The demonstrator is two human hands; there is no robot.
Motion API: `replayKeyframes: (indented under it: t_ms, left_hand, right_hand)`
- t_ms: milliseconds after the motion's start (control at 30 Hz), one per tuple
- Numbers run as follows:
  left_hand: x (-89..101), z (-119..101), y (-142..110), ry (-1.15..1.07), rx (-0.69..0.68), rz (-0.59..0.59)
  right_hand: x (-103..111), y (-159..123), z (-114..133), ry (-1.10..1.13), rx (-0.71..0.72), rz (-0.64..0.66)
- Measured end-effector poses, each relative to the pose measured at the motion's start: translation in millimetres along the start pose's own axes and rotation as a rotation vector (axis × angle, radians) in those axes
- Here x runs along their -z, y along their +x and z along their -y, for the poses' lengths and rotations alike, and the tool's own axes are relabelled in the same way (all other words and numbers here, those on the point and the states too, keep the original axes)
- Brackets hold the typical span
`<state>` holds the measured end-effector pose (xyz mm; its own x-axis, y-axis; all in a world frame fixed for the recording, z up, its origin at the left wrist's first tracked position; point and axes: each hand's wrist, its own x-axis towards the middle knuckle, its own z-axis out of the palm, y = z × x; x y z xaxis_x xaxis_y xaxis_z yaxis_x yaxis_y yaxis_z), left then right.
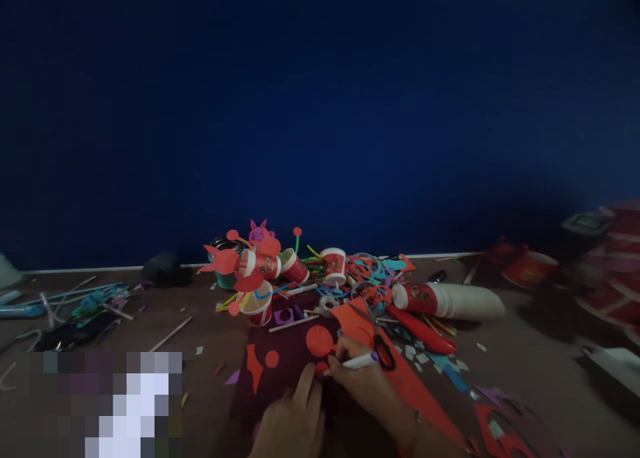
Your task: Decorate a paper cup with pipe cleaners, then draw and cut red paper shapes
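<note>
My right hand (367, 381) grips a white marker (357, 361) with a purple end, its tip down at a small red paper circle (321, 369). My left hand (293, 421) rests with fingers stretched out, fingertips touching the edge of that circle. Both hands are over a dark purple sheet (290, 385). On the sheet lie a larger red paper circle (319, 340), a smaller red circle (271, 359) and a pointed red scrap (254, 368). Scissors with black handles (385, 353) lie on orange-red paper (415, 398) beside my right hand.
Decorated paper cups (257, 305) stand behind the sheet, with a cup on its side (263, 265). A stack of white cups (465, 303) lies to the right, near a red tool-like object (425, 331). Straws and scraps (100, 301) are scattered left. A blue wall (320, 111) rises behind.
</note>
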<state>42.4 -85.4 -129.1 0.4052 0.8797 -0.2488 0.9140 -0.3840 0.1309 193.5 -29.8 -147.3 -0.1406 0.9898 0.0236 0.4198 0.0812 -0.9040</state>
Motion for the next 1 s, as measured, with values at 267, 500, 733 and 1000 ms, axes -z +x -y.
replayKeyframes:
  t_ms: [267, 500, 733, 1000]
  left_hand:
    - [4.1, 2.6, -0.3, 0.011, -0.036, 0.007]
    - [12.0, 2.3, -0.7, -0.012, -0.05, 0.055]
    - [9.4, 3.3, -1.4, -0.031, -0.061, -0.008]
    - [7.5, 3.3, -1.5, -0.029, -0.045, 0.009]
  right_hand:
    - [-0.5, 1.8, -3.0, -0.023, -0.015, -0.043]
    - [0.6, 0.8, 2.6, -0.01, -0.007, -0.022]
    - [1.7, -1.2, 8.5, 0.01, -0.009, 0.0]
    - [-0.8, -0.3, 2.9, 0.011, -0.015, -0.001]
